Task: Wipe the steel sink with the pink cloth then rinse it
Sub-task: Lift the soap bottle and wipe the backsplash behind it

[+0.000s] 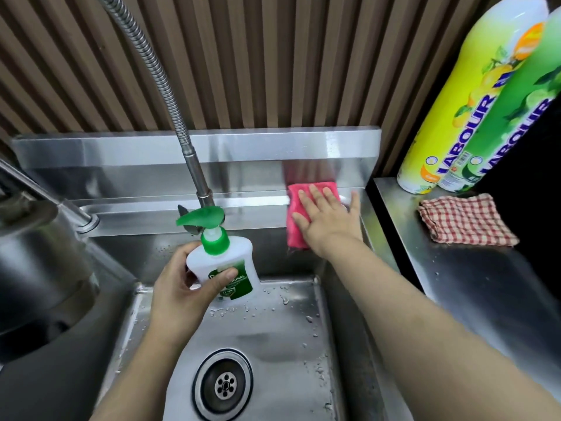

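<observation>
Nearest you, the steel sink (273, 335) has water drops around its drain (225, 387), so the basin floor looks not yet wiped. Above it, your left hand (179, 290) has its fingers (226, 273) curled round the soap bottle (230, 268), held up over the basin. Farther back, your right hand (329, 221) presses the pink cloth (294, 205) with straight, spread fingers (315, 196), flat on the rear ledge at the right corner, just below the backsplash. Press with the whole palm and sweep along the ledge in long overlapping strokes, then work down the walls toward the drain
</observation>
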Tool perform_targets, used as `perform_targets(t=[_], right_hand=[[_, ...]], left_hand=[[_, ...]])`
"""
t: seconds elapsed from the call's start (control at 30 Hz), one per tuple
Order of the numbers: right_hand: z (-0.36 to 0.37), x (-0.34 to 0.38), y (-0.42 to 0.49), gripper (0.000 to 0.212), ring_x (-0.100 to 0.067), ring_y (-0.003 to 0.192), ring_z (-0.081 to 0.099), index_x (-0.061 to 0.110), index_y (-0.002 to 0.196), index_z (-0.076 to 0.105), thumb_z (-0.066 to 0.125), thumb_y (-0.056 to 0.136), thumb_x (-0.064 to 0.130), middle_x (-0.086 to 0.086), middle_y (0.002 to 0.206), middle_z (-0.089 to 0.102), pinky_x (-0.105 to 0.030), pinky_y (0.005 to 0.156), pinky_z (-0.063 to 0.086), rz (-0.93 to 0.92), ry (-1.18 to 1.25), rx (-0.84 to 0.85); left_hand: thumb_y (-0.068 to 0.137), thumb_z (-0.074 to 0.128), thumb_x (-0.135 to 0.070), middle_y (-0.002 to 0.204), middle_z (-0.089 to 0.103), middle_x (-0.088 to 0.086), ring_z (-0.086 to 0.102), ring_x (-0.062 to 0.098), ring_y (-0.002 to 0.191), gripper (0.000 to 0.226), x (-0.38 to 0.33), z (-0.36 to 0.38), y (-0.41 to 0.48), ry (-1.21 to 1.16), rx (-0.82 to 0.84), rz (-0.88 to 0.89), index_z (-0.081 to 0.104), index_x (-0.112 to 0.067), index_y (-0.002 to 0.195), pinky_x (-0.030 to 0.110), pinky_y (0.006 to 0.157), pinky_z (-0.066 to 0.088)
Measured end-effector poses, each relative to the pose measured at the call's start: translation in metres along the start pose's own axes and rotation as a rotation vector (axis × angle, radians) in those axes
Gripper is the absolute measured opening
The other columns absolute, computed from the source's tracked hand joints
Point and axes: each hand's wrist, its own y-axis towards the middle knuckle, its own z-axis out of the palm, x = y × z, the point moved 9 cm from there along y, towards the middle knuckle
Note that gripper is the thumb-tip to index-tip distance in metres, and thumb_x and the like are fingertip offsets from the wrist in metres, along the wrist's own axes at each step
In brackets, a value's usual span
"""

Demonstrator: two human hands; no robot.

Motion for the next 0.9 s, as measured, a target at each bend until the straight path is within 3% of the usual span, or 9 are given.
perform_targets(t=[0.2, 0.37, 0.47, 0.53, 0.63, 0.7, 0.77, 0.83, 0.9], right_hand=[[-0.005, -0.045, -0.011, 0.063, -0.025, 0.145, 0.004, 0.02, 0.151, 0.006, 0.012, 0.096, 0.051, -0.003, 0.159, 0.004, -0.057, 0.113, -0.003, 0.291, -0.001, 0.046], [0.01, -0.034, -0.045, 0.099, -0.026, 0.145, 0.0, 0.013, 0.15, 0.008, 0.04, 0.079, 0.074, -0.009, 0.159, 0.005, -0.046, 0.115, 0.011, 0.184, 0.104, 0.023], [-0.015, -0.048, -0.05, 0.044, -0.026, 0.125, 0.045, 0.016, 0.116, 0.053, 0.058, 0.08, 0.04, -0.011, 0.128, 0.054, -0.034, 0.092, 0.037, 0.082, 0.249, -0.112], [-0.041, -0.071, -0.054, 0.012, -0.025, 0.09, 0.061, 0.02, 0.085, 0.055, 0.06, 0.08, 0.03, -0.004, 0.085, 0.065, -0.03, 0.069, 0.042, 0.109, 0.522, -0.256], [-0.09, -0.107, -0.055, 0.02, -0.023, 0.086, 0.063, 0.02, 0.099, 0.062, 0.059, 0.081, 0.03, -0.004, 0.087, 0.067, -0.033, 0.074, 0.051, 0.115, 0.961, -0.687], [-0.107, -0.11, -0.036, 0.048, -0.025, 0.119, 0.052, 0.018, 0.127, 0.053, 0.051, 0.086, 0.042, -0.01, 0.126, 0.059, -0.038, 0.099, 0.042, 0.051, 0.826, -0.78], [-0.093, -0.099, -0.002, 0.065, -0.02, 0.144, 0.015, 0.019, 0.147, 0.026, 0.034, 0.092, 0.052, -0.007, 0.155, 0.024, -0.044, 0.115, 0.016, -0.006, 0.407, -0.609], [-0.073, -0.093, 0.013, 0.063, -0.024, 0.145, 0.005, 0.02, 0.149, 0.013, 0.029, 0.095, 0.049, -0.008, 0.158, 0.013, -0.054, 0.115, 0.01, -0.128, 0.022, -0.613], [-0.066, -0.094, 0.017, 0.062, -0.031, 0.143, 0.014, 0.02, 0.148, 0.017, 0.041, 0.094, 0.039, -0.012, 0.155, 0.023, -0.061, 0.111, 0.009, -0.217, -0.19, -0.707]], left_hand=[[0.045, 0.078, -0.045, 0.088, 0.068, -0.012, 0.059, 0.017, 0.079, 0.046, 0.005, 0.012, -0.008, 0.012, 0.028, -0.021, 0.059, -0.05, 0.086, 0.032, 0.072, 0.049], [0.046, 0.083, -0.043, 0.085, 0.068, -0.019, 0.059, 0.01, 0.074, 0.047, 0.01, 0.021, -0.005, 0.003, 0.033, -0.016, 0.058, -0.054, 0.083, 0.026, 0.068, 0.049], [0.052, 0.089, -0.023, 0.083, 0.068, -0.021, 0.059, 0.002, 0.069, 0.054, 0.013, 0.023, -0.002, 0.021, 0.044, -0.001, 0.058, -0.054, 0.083, 0.017, 0.064, 0.05], [0.052, 0.083, -0.024, 0.084, 0.069, -0.02, 0.06, -0.001, 0.067, 0.049, 0.015, 0.021, -0.001, 0.011, 0.039, -0.004, 0.058, -0.054, 0.084, 0.014, 0.062, 0.049], [0.055, 0.083, -0.02, 0.085, 0.069, -0.018, 0.061, 0.0, 0.066, 0.049, 0.018, 0.019, 0.002, -0.001, 0.021, -0.008, 0.059, -0.051, 0.084, 0.013, 0.062, 0.05], [0.054, 0.08, -0.024, 0.085, 0.07, -0.017, 0.062, 0.001, 0.066, 0.045, 0.018, 0.022, 0.002, -0.013, 0.025, -0.016, 0.059, -0.05, 0.084, 0.013, 0.062, 0.05], [0.051, 0.079, -0.029, 0.085, 0.07, -0.016, 0.061, 0.002, 0.066, 0.043, 0.018, 0.025, 0.001, -0.02, 0.034, -0.017, 0.06, -0.048, 0.085, 0.013, 0.061, 0.049], [0.045, 0.08, -0.041, 0.089, 0.07, -0.014, 0.063, 0.004, 0.073, 0.048, 0.021, 0.025, -0.001, -0.03, 0.027, -0.028, 0.06, -0.046, 0.088, 0.018, 0.065, 0.051], [0.042, 0.077, -0.047, 0.094, 0.07, -0.011, 0.064, 0.012, 0.081, 0.052, 0.026, 0.024, -0.001, -0.056, 0.015, -0.04, 0.061, -0.045, 0.091, 0.027, 0.07, 0.053]])
